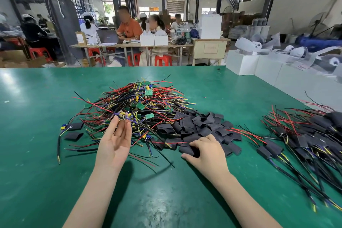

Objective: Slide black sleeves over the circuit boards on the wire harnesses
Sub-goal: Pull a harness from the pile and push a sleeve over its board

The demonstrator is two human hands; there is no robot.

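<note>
A tangled heap of wire harnesses (146, 102) with small green circuit boards lies in the middle of the green table (37, 98). To its right sits a pile of flat black sleeves (201, 126). My left hand (115, 140) is palm up at the heap's near edge and pinches one harness's circuit board (122, 115) at its fingertips. My right hand (207, 151) lies palm down on the near edge of the sleeve pile, its fingers curled round one black sleeve (187, 149).
Sleeved harnesses (303, 140) are piled at the right of the table. Two loose sleeves (74, 131) and a stray harness lie left of the heap. White boxes (268, 68) line the far right edge. People sit at desks beyond the table.
</note>
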